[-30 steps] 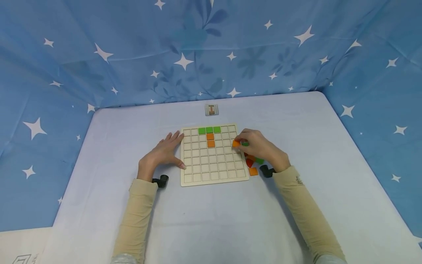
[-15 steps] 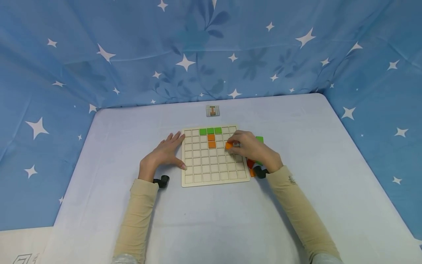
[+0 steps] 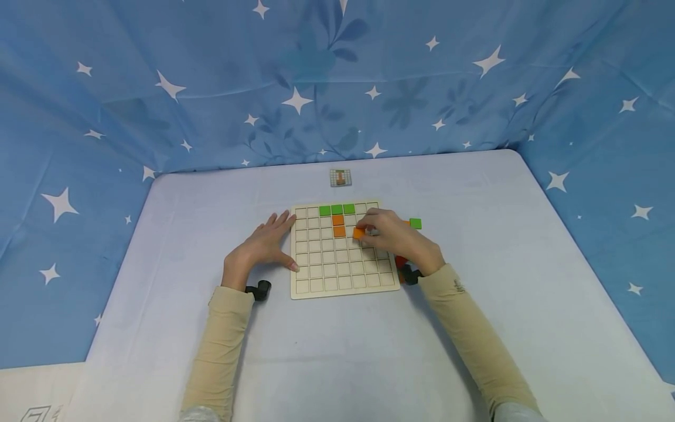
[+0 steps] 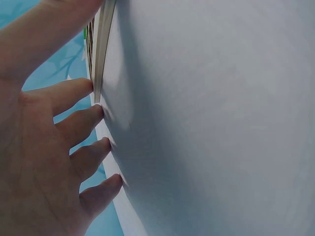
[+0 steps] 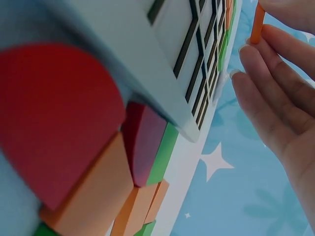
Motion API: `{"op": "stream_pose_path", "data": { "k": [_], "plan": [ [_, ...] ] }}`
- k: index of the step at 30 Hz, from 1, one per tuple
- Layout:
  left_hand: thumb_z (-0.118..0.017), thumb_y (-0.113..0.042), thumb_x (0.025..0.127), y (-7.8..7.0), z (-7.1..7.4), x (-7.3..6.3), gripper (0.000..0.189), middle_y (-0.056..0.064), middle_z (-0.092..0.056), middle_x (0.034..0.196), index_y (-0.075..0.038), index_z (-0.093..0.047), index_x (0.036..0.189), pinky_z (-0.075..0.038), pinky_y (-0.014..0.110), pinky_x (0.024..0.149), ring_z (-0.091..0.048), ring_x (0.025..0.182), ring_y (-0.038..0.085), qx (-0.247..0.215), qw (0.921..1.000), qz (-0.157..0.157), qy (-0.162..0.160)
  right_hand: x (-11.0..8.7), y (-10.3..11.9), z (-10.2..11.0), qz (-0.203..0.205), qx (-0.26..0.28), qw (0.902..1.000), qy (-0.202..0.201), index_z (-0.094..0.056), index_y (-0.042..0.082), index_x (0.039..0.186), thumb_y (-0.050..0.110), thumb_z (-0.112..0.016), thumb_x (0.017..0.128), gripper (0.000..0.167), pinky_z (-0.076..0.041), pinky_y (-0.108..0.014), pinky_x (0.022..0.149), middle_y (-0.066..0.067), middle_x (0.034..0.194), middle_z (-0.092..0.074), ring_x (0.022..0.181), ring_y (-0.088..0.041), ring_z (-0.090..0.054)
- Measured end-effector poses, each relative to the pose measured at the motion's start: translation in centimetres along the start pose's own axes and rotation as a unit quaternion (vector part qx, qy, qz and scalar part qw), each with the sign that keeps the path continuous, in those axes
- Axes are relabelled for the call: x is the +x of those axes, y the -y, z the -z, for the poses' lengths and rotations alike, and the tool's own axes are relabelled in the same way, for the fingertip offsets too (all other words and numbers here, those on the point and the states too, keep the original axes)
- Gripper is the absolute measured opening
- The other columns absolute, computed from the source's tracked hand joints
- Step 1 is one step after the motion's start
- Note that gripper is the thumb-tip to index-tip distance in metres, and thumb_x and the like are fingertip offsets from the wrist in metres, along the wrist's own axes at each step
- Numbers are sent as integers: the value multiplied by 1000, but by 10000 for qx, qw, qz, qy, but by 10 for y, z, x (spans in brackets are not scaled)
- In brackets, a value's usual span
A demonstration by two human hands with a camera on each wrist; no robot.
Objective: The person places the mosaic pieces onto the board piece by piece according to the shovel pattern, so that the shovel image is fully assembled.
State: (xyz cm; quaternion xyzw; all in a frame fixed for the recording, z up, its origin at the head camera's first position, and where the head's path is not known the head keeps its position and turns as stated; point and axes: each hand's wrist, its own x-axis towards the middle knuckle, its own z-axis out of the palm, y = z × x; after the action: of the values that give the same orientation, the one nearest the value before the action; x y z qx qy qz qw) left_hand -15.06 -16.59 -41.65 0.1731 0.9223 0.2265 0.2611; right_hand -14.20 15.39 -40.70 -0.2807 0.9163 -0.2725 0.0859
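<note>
A pale wooden grid board point(image 3: 329, 283) lies on the white table. Three green square tiles point(image 3: 337, 209) sit side by side in its far row, with two orange tiles point(image 3: 338, 225) in a column under the middle one. My right hand point(image 3: 392, 233) pinches another orange tile point(image 3: 358, 233) between thumb and finger, over the board's right part; the right wrist view shows this tile point(image 5: 257, 23) edge-on. My left hand point(image 3: 263, 246) lies with spread fingers at the board's left edge, thumb and a fingertip touching it. In the left wrist view, the board's edge point(image 4: 102, 49) meets those fingers.
Loose pieces lie right of the board, partly hidden by my right arm: a green tile point(image 3: 415, 224), a red rounded piece point(image 5: 59, 118) and orange blocks point(image 5: 93, 191). A small pattern card point(image 3: 340, 177) lies beyond the board. A blue star-patterned curtain point(image 3: 337, 82) hangs behind the table.
My right hand has carried the orange tile leftward from the board's right edge toward the orange column. More of the green tile at the right shows. My left hand stays at the board's edge.
</note>
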Motion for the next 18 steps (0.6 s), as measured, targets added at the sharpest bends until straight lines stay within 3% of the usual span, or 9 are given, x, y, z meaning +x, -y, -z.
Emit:
{"op": "stream_pose_path", "data": {
  "k": [18],
  "plan": [
    [-94,-36,74,-1,0,-1,127,14,1,174,-10,-11,167,0,57,130,7,160,37,-53,10000,-7,-47,10,9,-10,160,-497,9980,352,-77,4,114,15,-78,92,25,-58,-37,89,-8,113,-70,103,-23,-66]
  ]
}}
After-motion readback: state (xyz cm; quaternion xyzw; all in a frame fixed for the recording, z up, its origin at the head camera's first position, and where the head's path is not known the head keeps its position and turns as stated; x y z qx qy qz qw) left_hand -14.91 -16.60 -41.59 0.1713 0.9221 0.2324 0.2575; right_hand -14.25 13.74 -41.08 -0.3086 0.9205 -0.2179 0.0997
